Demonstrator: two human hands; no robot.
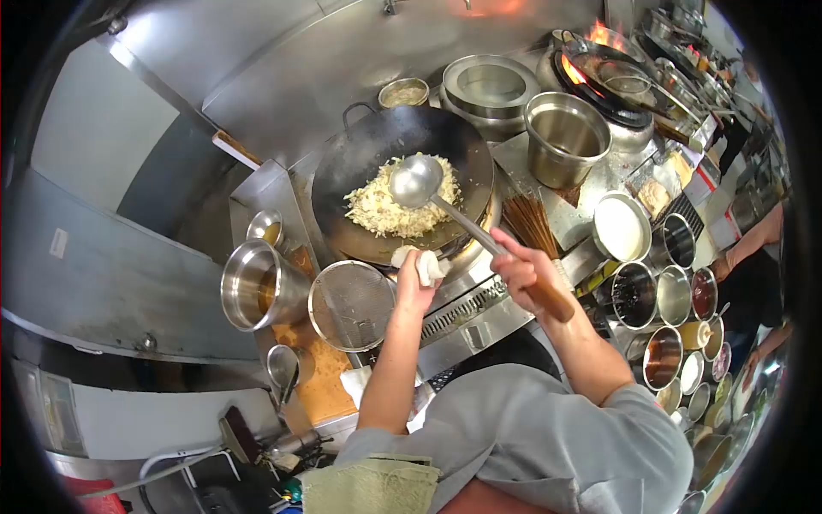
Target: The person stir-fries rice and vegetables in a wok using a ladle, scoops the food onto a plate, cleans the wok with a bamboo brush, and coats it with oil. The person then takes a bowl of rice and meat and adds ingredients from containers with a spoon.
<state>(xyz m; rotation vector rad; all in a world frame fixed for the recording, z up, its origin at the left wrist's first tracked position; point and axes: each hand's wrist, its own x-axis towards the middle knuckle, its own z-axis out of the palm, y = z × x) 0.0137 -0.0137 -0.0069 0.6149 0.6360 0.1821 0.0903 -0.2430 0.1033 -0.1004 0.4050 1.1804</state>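
A large black wok point(342, 176) sits on the stove with pale fried food point(385, 214) heaped in its middle. My left hand point(417, 278) is closed around a white cloth point(430, 267) at the wok's near rim. The wooden handle point(550, 300) of a long metal ladle point(417, 181) is gripped in my right hand point(524, 272). The ladle's bowl rests over the food, and its shaft crosses the wok's right rim. A bamboo brush point(529, 224) lies just beyond my right hand.
Left of the wok are a metal pot point(248, 287) and a round strainer point(352, 306). A deep pot point(565, 141) stands behind right, near a flaming burner point(572, 70). Several seasoning containers line the right side. A co-worker's arm point(755, 240) shows at far right.
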